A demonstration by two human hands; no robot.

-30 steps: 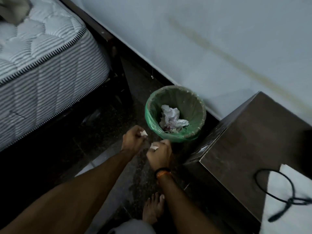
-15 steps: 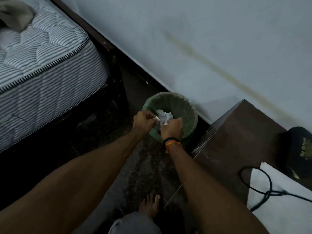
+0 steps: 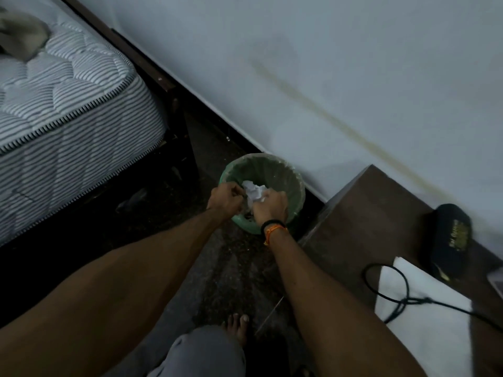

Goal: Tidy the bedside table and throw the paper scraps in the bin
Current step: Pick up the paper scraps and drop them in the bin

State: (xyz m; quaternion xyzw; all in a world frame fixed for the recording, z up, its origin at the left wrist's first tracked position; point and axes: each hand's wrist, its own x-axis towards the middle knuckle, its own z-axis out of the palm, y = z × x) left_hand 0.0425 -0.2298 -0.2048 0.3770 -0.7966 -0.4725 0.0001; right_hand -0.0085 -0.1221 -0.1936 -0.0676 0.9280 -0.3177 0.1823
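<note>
Head view looked down on both arms reaching to a green bin (image 3: 295, 183) that stood on the dark floor (image 3: 231, 281) against the base of the pale wall (image 3: 326, 63). The left hand (image 3: 224, 198) and right hand (image 3: 270, 206) hung over the near half of the bin's mouth, fingers curled. Whether they still pinched any scrap could not be told; the fingertips blurred into the crumpled white paper (image 3: 253, 191) lying inside the bin. The right wrist carried a black and orange band (image 3: 273, 227).

Open floor ran as a narrow lane between the striped mattress (image 3: 68, 110) on its dark bed frame (image 3: 174, 104) to the left and the brown bedside table (image 3: 367, 227) to the right, whose near corner sat just beside the bin. On the table lay a white sheet (image 3: 435, 336) crossed by a black cable (image 3: 394, 300), both cut off by the picture's edge, and a dark cap-like object (image 3: 449, 235) with yellow lettering too blurred to read. A bare foot (image 3: 236, 327) showed below a grey trouser knee (image 3: 198, 355).
</note>
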